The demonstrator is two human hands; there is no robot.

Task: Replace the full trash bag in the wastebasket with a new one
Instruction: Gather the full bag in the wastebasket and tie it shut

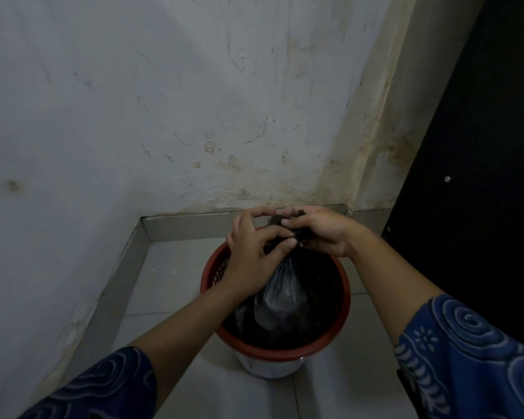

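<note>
In a stained white corner, a red-rimmed wastebasket (pixel 275 347) holds a black trash bag (pixel 280 293); left hand (pixel 256 252) and right hand (pixel 322 231) pinch its gathered neck between curled fingers.

I see a dim corner: a scuffed whitish wall (pixel 133 101) with yellow-brown stains near its base, a grey skirting strip (pixel 191 226) along it, pale floor tiles (pixel 170 276), and a black panel (pixel 478 146) at right.

Both forearms extended, left hand (pixel 256 249) and right hand (pixel 321 231) touching, fingers curled, seemingly pinching something dark.
</note>
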